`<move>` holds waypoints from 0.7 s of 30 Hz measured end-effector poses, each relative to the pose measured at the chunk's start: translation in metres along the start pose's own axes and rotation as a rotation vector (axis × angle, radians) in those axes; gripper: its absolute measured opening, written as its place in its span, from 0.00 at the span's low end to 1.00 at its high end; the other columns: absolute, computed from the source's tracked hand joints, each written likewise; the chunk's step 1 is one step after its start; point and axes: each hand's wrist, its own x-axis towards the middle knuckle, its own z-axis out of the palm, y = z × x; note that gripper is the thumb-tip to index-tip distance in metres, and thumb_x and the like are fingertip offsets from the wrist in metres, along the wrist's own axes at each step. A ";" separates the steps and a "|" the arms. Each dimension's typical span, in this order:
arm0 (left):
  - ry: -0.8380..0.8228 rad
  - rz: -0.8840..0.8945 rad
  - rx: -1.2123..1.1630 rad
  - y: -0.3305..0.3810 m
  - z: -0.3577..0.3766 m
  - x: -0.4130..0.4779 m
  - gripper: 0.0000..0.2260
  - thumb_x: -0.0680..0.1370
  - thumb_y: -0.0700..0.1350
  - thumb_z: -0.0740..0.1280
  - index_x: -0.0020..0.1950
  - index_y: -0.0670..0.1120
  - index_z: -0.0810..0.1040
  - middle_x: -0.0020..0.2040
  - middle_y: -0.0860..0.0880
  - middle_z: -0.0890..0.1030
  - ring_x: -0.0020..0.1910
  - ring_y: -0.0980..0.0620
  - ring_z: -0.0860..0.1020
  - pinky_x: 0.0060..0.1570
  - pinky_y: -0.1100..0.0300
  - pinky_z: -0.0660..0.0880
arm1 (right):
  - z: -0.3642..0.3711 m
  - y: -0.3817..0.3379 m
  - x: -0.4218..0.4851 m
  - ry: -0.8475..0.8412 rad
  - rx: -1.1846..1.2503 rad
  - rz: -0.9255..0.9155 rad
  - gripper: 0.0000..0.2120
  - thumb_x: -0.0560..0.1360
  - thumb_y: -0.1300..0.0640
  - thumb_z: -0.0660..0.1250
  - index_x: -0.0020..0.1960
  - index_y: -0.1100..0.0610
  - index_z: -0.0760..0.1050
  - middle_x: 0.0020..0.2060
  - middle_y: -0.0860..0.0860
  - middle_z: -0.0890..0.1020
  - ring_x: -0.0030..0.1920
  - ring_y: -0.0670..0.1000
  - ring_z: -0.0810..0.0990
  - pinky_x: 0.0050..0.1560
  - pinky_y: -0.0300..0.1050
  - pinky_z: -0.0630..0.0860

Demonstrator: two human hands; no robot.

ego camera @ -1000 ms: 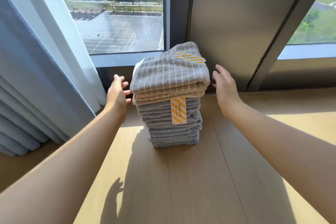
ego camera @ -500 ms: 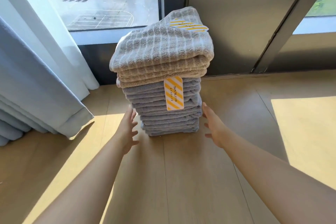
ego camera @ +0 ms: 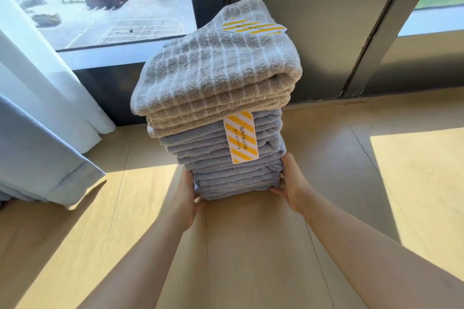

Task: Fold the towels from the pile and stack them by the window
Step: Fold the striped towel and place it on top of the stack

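Floor (ego camera: 251,246) by window (ego camera: 113,7), towel stack (ego camera: 226,153) upright (top overhangs), left grip (ego camera: 187,193), right grip (ego camera: 291,183) clasping base.

Harsh sunlight through the window (ego camera: 105,5) casts hard floor (ego camera: 251,246) shadows.

A pale wood-look floor (ego camera: 251,246) of long planks fills the lower part of the view, their seams running away towards a dark wall below a window. Bright sunlight falls across it in wide patches at the left and right, with a shaded band down the middle. One tall stack of towels (ego camera: 226,173) stands on the floor near the wall: blue-grey folded towels below, beige ribbed ones on top. At the left, the hem of a pale blue curtain (ego camera: 62,183) rests on the boards, well apart from the stack.
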 end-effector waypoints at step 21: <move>-0.387 -0.062 0.269 -0.065 0.256 -0.078 0.20 0.80 0.56 0.47 0.58 0.51 0.76 0.52 0.51 0.81 0.53 0.47 0.79 0.53 0.53 0.74 | -0.266 -0.035 -0.049 0.335 0.138 -0.084 0.19 0.81 0.49 0.45 0.61 0.55 0.68 0.55 0.54 0.72 0.58 0.57 0.72 0.53 0.47 0.68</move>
